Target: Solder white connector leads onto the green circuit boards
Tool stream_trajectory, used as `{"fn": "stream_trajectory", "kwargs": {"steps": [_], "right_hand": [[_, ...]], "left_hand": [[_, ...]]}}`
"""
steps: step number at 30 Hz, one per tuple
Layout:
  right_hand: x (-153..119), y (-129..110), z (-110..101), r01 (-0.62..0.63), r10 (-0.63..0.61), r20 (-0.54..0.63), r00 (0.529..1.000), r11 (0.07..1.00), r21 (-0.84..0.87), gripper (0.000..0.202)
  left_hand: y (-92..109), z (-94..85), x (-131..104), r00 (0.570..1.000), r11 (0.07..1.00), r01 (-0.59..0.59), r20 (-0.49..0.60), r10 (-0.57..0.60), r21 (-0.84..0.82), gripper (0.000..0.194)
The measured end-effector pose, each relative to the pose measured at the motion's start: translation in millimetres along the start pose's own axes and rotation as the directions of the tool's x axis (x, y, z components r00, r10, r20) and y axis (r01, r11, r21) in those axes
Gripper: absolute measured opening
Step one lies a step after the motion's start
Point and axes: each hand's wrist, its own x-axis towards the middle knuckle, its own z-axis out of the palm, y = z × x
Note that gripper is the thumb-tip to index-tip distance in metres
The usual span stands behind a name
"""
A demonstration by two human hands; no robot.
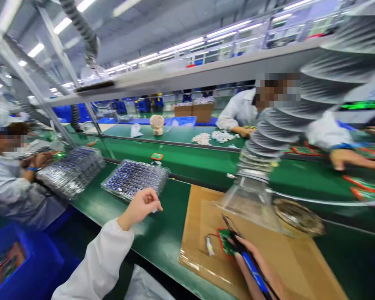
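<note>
My left hand (143, 205) is raised over the green bench beside a clear plastic tray (134, 178) filled with rows of small blue and silver parts. Its thumb and fingers are pinched together, and a tiny pale bit shows below the fingertips, too small to name. In my right hand (259, 266) is a soldering iron (253, 268) with a blue and black handle, its tip end by a green circuit board (225, 242) with red edges. The board lies on a brown cardboard sheet (198, 216). Left of it is a small white part (209, 246) with a wire.
A clear fume hood (248, 198) on a grey ribbed hose (281, 116) hangs over the cardboard. Behind it sits a round metallic dish (298, 216). Stacked trays (73, 171) and a co-worker (9, 179) are at left. Other people work across the green conveyor (181, 160).
</note>
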Motion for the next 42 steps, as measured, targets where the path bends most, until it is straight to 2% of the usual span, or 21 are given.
{"fn": "stream_trajectory", "kwargs": {"steps": [1, 2, 4, 7, 10, 13, 18, 26, 31, 34, 37, 42], "right_hand": [[-2, -10, 1, -0.015, 0.015, 0.035, 0.999, 1.0, 0.018, 0.037], [-5, -18, 3, -0.04, 0.037, 0.051, 0.998, 0.998, 0.054, 0.04], [-9, -28, 6, -0.115, 0.117, -0.006, 0.993, 0.985, 0.132, 0.043], [-13, -36, 9, -0.156, 0.179, -0.07, 0.981, 0.955, 0.251, 0.041], [-10, -42, 10, -0.145, 0.228, -0.169, 0.959, 0.905, 0.401, 0.037], [-3, -49, 10, -0.128, 0.256, -0.205, 0.945, 0.862, 0.49, 0.035], [0, -56, 11, -0.129, 0.276, -0.2, 0.94, 0.832, 0.539, 0.031], [-2, -56, 12, -0.149, 0.279, -0.216, 0.936, 0.868, 0.474, 0.026], [-4, -55, 13, -0.164, 0.264, -0.16, 0.951, 0.871, 0.463, 0.022], [-5, -55, 11, -0.179, 0.264, -0.145, 0.954, 0.884, 0.432, 0.023], [-6, -51, 1, -0.201, 0.293, -0.201, 0.935, 0.903, 0.38, 0.025], [-16, -32, -23, -0.195, 0.249, -0.281, 0.927, 0.959, 0.206, 0.026]], "left_hand": [[-1, 27.6, 2, 0.989, 0.992, 0.078, 0.131, -0.065, -0.101, 0.022], [-3, 54.6, 5, 0.959, 0.974, 0.158, 0.26, -0.113, -0.16, 0.025], [-8, 103.4, 12, 0.881, 0.94, 0.277, 0.444, -0.165, -0.2, 0.031], [-14, 155.1, 23, 0.807, 0.915, 0.362, 0.551, -0.212, -0.179, 0.037], [-14, 180.1, 31, 0.782, 0.918, 0.375, 0.575, -0.24, -0.126, 0.034], [-11, 189.0, 31, 0.795, 0.932, 0.349, 0.556, -0.242, -0.094, 0.03], [-13, 195.5, 22, 0.862, 0.964, 0.25, 0.474, -0.181, -0.086, 0.02], [-15, 195.3, 16, 0.903, 0.979, 0.199, 0.395, -0.168, -0.04, 0.016], [-18, 191.4, 14, 0.925, 0.987, 0.163, 0.35, -0.15, -0.008, 0.018], [-21, 186.7, 18, 0.944, 0.995, 0.068, 0.317, -0.087, 0.07, 0.015], [-25, 182.1, 27, 0.963, 0.982, -0.041, 0.27, -0.01, 0.183, 0.015], [-32, 181.8, 38, 0.96, 0.921, 0.001, 0.256, -0.109, 0.39, 0.017]]}}
